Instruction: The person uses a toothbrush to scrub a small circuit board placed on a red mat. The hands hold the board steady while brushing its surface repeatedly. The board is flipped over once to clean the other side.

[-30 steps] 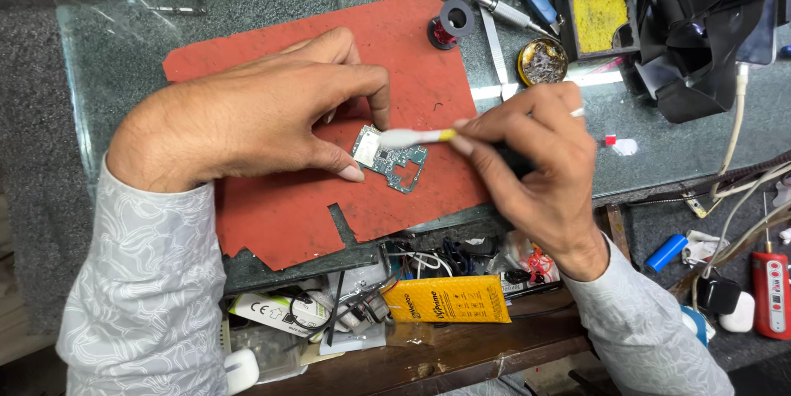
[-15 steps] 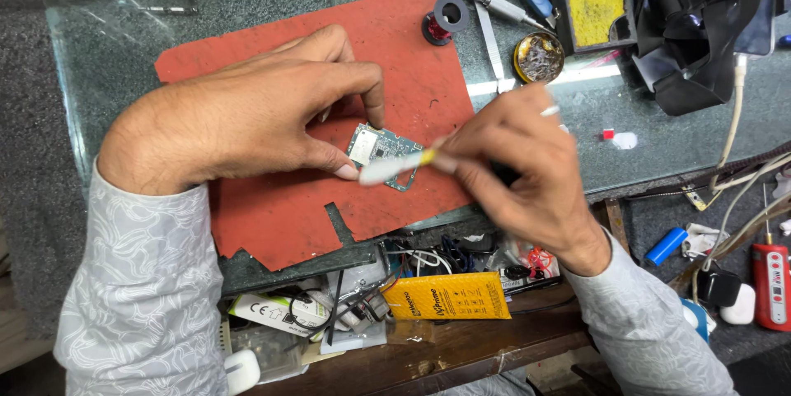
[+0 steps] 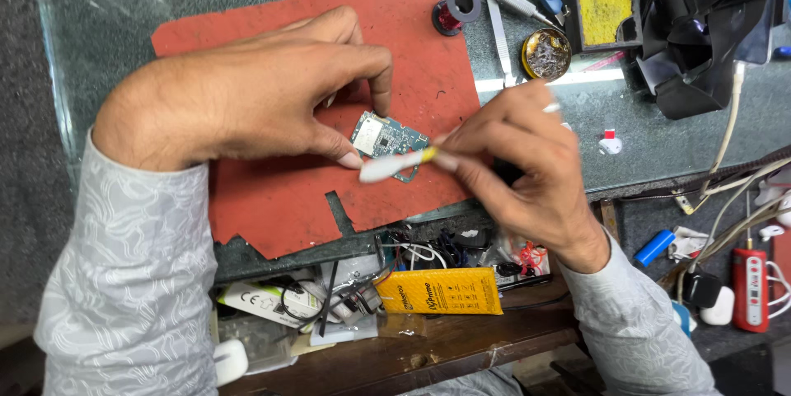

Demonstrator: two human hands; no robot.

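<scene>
Small circuit board [image 3: 386, 137], blue-green with silver metal shields, irregular outline, lay tilted on the red mat, pinched at its edges between thumb and forefinger. White-headed brush [image 3: 394, 166] with yellow neck was held roughly level, slightly angled, its white head over the board's lower edge; handle mostly hidden in the gripping fingers.

My left hand [image 3: 272, 91] covered part of the red mat [image 3: 412, 25], and its thumb and forefinger hid two edges of the small circuit board [image 3: 386, 136]. The brush [image 3: 395, 165] handle vanished inside my right hand [image 3: 519, 165]. The board's components were too small to tell.
</scene>
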